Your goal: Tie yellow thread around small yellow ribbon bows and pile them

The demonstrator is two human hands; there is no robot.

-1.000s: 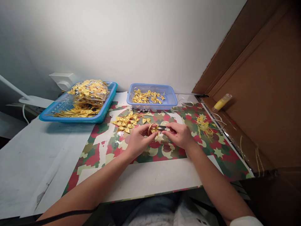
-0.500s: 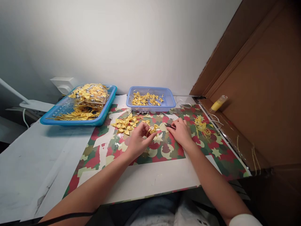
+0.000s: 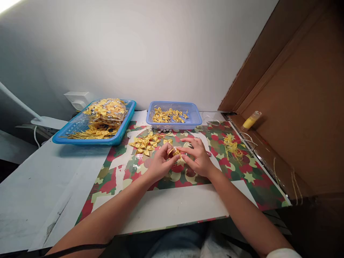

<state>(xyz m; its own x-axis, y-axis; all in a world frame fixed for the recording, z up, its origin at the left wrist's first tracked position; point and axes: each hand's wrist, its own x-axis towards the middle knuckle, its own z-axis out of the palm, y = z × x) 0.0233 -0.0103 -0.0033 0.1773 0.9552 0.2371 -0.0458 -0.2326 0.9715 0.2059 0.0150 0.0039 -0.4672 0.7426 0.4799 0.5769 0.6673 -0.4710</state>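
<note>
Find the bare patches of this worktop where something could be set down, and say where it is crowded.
Free: the white table left of the patterned mat, below the big blue tray; also the mat's near right corner. Crowded: around both hands, the loose bow pile, small basket and thread scraps.

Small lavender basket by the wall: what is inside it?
The small lavender basket holds a loose layer of yellow ribbon bows. Whatever lies beneath the bows is covered. Small silvery beads lie on the mat just before it.
</note>
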